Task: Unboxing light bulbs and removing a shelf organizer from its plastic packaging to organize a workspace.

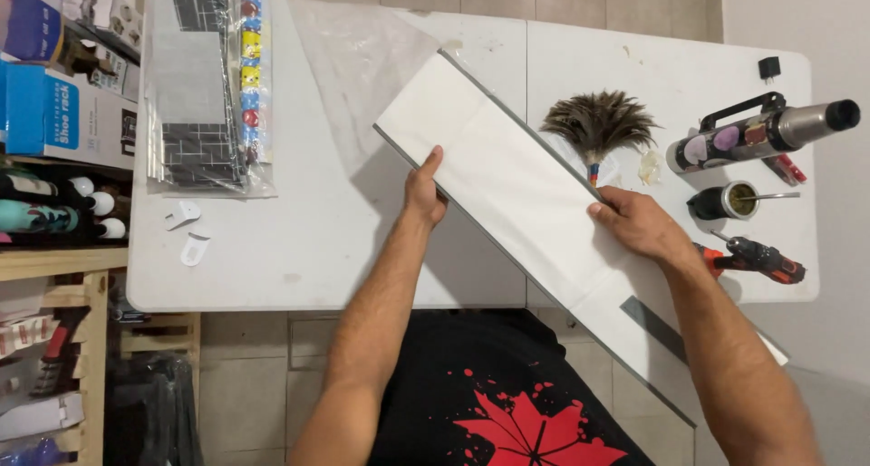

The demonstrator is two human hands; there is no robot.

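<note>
While both hands grip it, the long white panel (507, 189) runs diagonally from the upper centre of the frame to the lower right, over the white folding table (299, 248) and past its near edge. Left hand (423, 194) clasps the panel's left long edge, thumb on top and fingers curled beneath. Right hand (639, 223) lies on the right edge, fingers wrapped over it. Panel appears lifted or tilted, not lying flat; no fastening or fitting is visible, so the work seems at the handling stage. Just right of the panel lies a feather duster (598, 126). Further right lie a steel thermos (766, 131), a mate cup (725, 201) and a cordless screwdriver (757, 259). Packaged tile-pattern sheets (195, 94) lie upper left.
</note>
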